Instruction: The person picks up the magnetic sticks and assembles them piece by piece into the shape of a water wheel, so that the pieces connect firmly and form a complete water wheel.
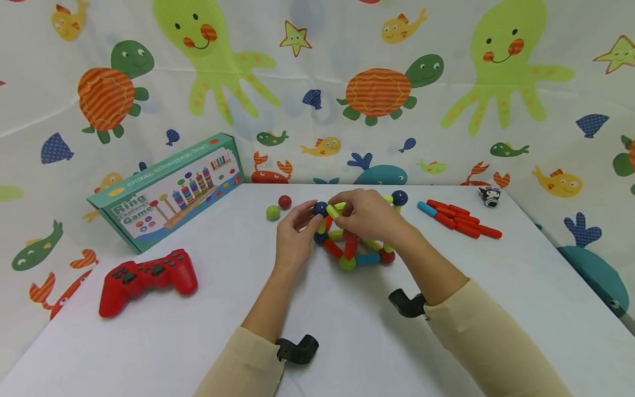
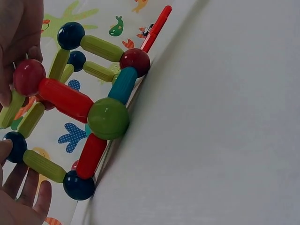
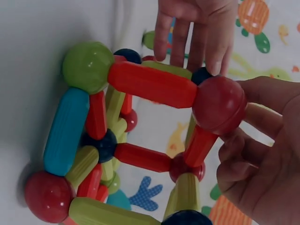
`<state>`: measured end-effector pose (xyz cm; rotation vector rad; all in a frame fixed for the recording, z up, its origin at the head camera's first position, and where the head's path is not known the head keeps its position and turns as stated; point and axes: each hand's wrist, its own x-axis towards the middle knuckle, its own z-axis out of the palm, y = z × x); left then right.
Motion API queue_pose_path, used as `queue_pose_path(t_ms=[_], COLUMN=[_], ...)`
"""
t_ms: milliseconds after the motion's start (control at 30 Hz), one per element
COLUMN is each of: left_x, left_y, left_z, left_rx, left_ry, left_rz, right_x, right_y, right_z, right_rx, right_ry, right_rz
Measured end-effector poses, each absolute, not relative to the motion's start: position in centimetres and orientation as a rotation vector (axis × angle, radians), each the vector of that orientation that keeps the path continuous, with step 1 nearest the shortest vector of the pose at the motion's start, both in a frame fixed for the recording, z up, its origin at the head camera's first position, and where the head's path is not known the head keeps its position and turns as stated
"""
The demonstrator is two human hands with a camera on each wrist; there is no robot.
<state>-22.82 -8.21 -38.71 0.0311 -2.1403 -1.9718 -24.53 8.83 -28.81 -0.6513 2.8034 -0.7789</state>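
Note:
A frame of coloured sticks and balls stands on the table, with a red stick [image 2: 68,99], a green ball [image 2: 108,118] and a blue stick [image 3: 67,131] in it. My left hand [image 1: 292,234] is at the frame's left side and pinches a dark blue ball [image 2: 16,146] at an upper corner. From the right, my right hand [image 1: 369,214] reaches over and pinches a yellow-green stick [image 1: 334,212] beside that ball. A red ball [image 3: 219,105] sits close to my right fingers in the right wrist view. Whether the pinched stick touches the blue ball is unclear.
Loose red sticks [image 1: 466,220] and a light blue stick [image 1: 426,209] lie at right. A small black-and-white toy [image 1: 490,197] stands behind them. Red [image 1: 285,202] and green [image 1: 273,213] balls, a Ring Game box [image 1: 173,193] and a red game controller [image 1: 149,280] are at left.

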Motion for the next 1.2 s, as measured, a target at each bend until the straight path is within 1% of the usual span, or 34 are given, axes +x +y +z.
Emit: queue_pose_path(t_ms=[367,500,600,767,900,1033,1200], left_x=[-23.1,-23.1,-23.1,-23.1,-23.1,-23.1,-23.0], left_y=[-8.4,-8.4,-8.4,-8.3,-8.2,-8.1,-8.1], left_z=[-38.6,-38.7,-38.7,-38.7,-38.8,-38.8,-38.9], left_rx=[0.039,0.027,0.03,0.062,0.073,0.077,0.076], left_ry=[-2.165,-2.17,-2.17,-2.171,-2.166,-2.16,-2.15], left_rz=[-1.958,-1.954,-1.953,-1.949,-1.953,-1.953,-1.953], right_x=[-24.4,-24.3,-24.2,-24.7,-25.3,-25.8,-27.1], right_y=[7.9,8.1,9.1,12.8,17.0,21.2,25.9], right_z=[-29.0,-29.2,-28.9,-28.5,-29.1,-30.3,-32.5], right_rx=[-0.553,-0.558,-0.613,-0.691,-0.668,-0.549,-0.294], right_ry=[2.872,2.881,2.898,2.94,2.93,2.957,3.051], right_rz=[-0.603,-0.63,-0.724,-0.987,-1.14,-1.149,-0.955])
